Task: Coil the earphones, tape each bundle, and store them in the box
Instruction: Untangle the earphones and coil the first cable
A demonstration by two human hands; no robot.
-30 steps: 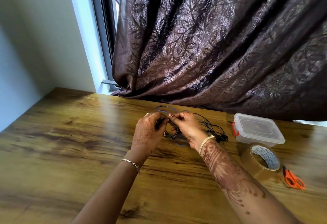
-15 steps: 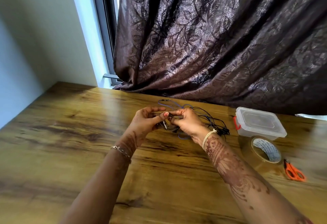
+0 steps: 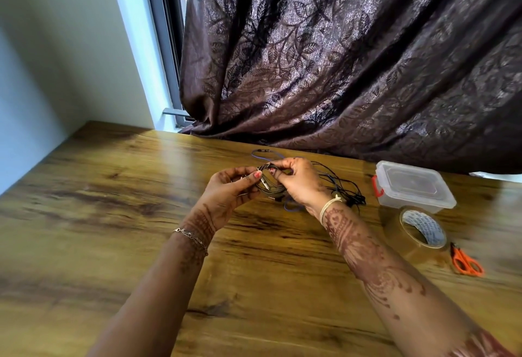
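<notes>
Left hand (image 3: 230, 187): thumb and forefinger pinched on the near side of the earphone coil (image 3: 268, 186). I'm holding it just above the table (image 3: 113, 215), about mid-desk. Right hand (image 3: 300, 184) pinches the top of the coil, other fingers curled in behind it.

Main worry is the loose cords (image 3: 346, 187) heaped just past my right wrist. One of them may run into the coil (can't tell, too tangled), and if so, pulling away would drag the loops out of shape. The box (image 3: 412, 187) has its lid on, and the tape roll (image 3: 422, 229) and scissors (image 3: 466, 262) sit further right. Reaching for them means letting go with one hand, and untaped springy loops will fan open.

The coil is thin dark cord in several uneven, slightly squashed loops, with a small pale bit poking out between my fingertips.
</notes>
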